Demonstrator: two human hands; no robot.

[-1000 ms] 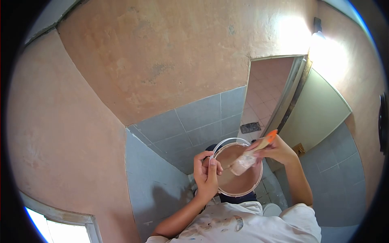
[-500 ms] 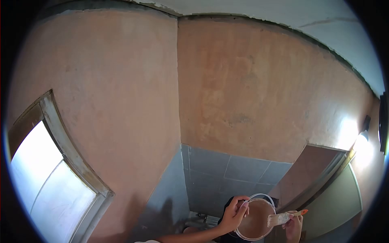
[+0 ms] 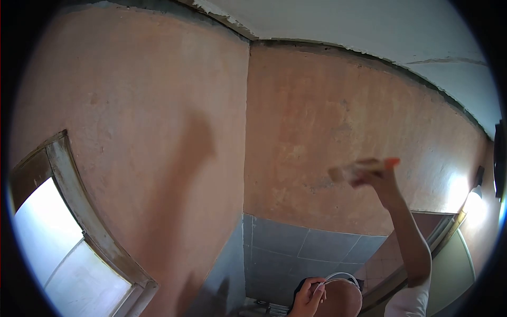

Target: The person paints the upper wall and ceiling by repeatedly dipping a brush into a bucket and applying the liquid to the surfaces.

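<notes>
Low in the view, my left hand (image 3: 309,299) is closed round the rim and white handle of a paint bucket (image 3: 346,300). Pinkish-brown paint shows inside the bucket, whose lower part is cut off by the frame. My right hand (image 3: 376,179) is raised in front of the orange-brown wall (image 3: 296,121), its fingers wrapped round a paintbrush (image 3: 351,171). The brush is smeared by motion; its bristles point left and its orange handle end points right.
Grey tiles (image 3: 274,243) cover the lower wall. A framed window (image 3: 79,259) is at left, with a door opening (image 3: 428,224) and a lit bulb (image 3: 474,195) at right. A pale ceiling (image 3: 338,26) with a ragged edge runs above. An arm shadow falls on the left wall.
My right hand has lifted the paintbrush from beside the bucket up in front of the wall. The view has tilted up, so the bucket and my left hand sit lower in it.
</notes>
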